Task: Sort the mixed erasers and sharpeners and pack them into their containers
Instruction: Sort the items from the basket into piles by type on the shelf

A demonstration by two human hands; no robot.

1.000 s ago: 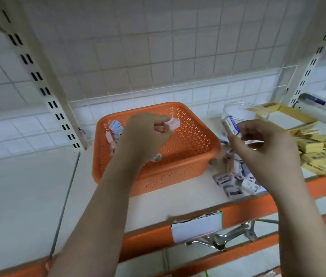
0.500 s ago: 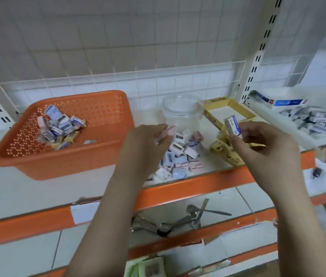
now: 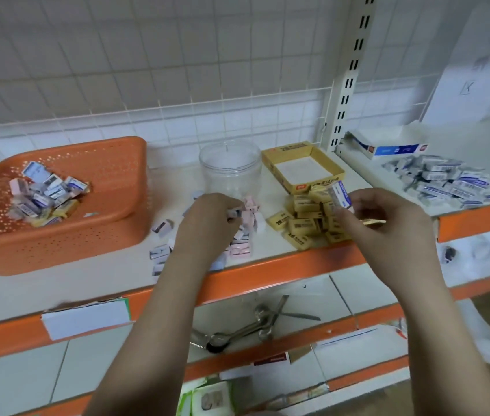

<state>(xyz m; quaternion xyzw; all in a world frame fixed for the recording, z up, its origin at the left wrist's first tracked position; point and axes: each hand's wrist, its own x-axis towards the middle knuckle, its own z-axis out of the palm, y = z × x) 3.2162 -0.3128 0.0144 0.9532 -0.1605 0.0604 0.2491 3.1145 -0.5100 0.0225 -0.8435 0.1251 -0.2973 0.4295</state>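
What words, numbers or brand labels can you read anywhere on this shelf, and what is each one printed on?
"2B": on a yellow eraser in the loose pile.
"2B": rim of the yellow cardboard box, faint; its other print is blurred.
Blue-and-white eraser in the right hand: unreadable.
Blue-and-white box, basket items, grey-blue pile: too blurred.

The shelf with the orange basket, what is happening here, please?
A person is sorting small stationery on a white shelf with an orange front edge. The left hand holds small pieces over a loose pile of pink and white sharpeners. The right hand pinches a white eraser with a blue label above a heap of yellow erasers. The perforated orange plastic basket holds mixed items; the round clear plastic jar looks empty.
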